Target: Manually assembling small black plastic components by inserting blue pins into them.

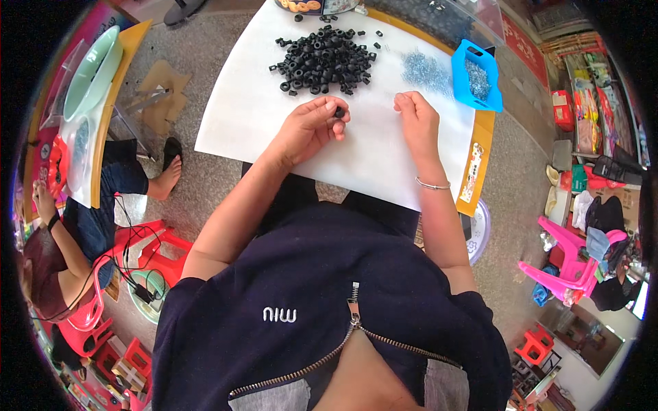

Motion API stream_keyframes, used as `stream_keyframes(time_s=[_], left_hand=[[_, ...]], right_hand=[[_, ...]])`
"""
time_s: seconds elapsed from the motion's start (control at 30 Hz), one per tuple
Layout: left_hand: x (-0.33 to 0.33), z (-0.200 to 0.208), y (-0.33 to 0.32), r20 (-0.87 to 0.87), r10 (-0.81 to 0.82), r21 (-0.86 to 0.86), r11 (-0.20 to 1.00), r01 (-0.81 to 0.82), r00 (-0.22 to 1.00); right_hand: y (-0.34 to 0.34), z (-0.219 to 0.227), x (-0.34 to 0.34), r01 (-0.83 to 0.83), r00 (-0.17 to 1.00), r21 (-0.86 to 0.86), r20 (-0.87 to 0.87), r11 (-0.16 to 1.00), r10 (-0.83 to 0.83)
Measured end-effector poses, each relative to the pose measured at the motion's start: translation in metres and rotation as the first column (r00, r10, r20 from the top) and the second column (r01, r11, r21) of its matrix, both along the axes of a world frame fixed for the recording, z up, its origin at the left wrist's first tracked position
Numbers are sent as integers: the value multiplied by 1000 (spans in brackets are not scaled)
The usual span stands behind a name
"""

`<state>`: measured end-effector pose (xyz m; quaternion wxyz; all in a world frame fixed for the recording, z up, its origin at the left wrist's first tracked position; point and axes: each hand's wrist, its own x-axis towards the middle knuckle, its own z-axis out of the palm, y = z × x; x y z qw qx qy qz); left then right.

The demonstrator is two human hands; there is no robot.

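Left hand was up near 12 o'clock of the view, thumb and fingertips pinching one small black piece. Piece sat at the fingertips, clear of the pile. Right hand was at 3 o'clock from the left, fingers curled in, thumb by the index; fingertips too small to read, so could not tell whether it gripped something or was loose. Bracelet was on the right wrist.

Pile of black pieces lay at 12 o'clock from the left hand, on the white sheet, a few strays round its edge. Loose clear-bluish bits were spread at 12 o'clock from the right hand. Blue tray was at 2 o'clock from that hand, with similar bits inside. A tin stood at 12 o'clock past the pile, cut by the frame.

At 9 o'clock a co-worker sat at another table; green basin on it at 10. Pink stool was between 3 and 4.
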<state>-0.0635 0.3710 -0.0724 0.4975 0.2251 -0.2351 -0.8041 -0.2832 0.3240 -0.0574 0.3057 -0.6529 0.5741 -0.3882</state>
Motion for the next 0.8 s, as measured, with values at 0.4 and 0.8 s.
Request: stream_keyframes(time_s=[0.4, 0.8], left_hand=[[3, -1, 2, -56, 21, -2, 1000, -22, 998], [3, -6, 2, 18, 6, -10, 1000, -5, 1000]], right_hand=[[30, 27, 20, -213, 814, 229, 579, 950, 43], [44, 34, 58, -212, 909, 122, 388, 970, 150]])
